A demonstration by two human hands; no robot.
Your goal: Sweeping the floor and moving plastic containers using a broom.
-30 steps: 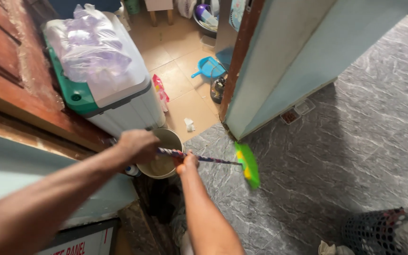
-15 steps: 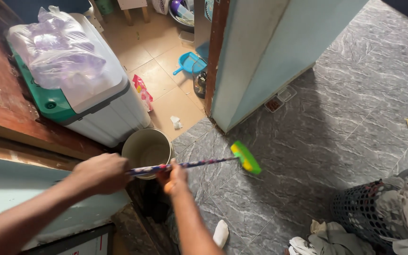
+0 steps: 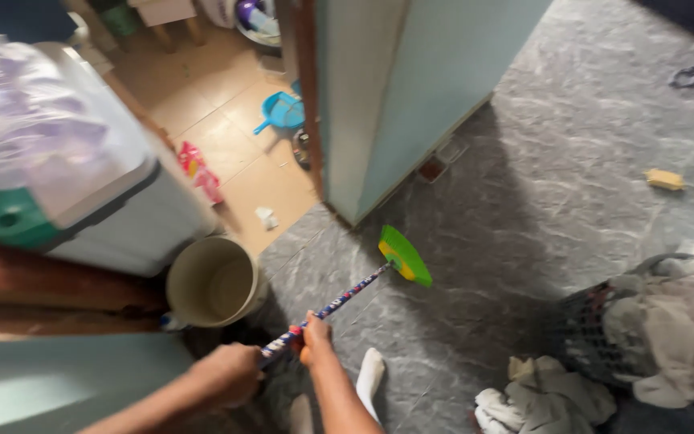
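Beside the broom (image 3: 399,257), a bucket (image 3: 212,281) and laundry basket (image 3: 604,329)

The broom head (image 3: 405,255) is bright green with a yellow edge, and its handle (image 3: 327,309) is banded in blue, red and white; the floor (image 3: 540,217) under it is grey, veined like marble. Left of the broom head stands a beige bucket (image 3: 212,281), beyond that a white machine (image 3: 82,201) with a green corner, and past the pale teal wall (image 3: 411,80) lie tan tiles (image 3: 226,137) with a blue dustpan (image 3: 281,112). Right of the broom head, a dark mesh basket (image 3: 596,321) holds what look like grey and white clothes, blurred here.
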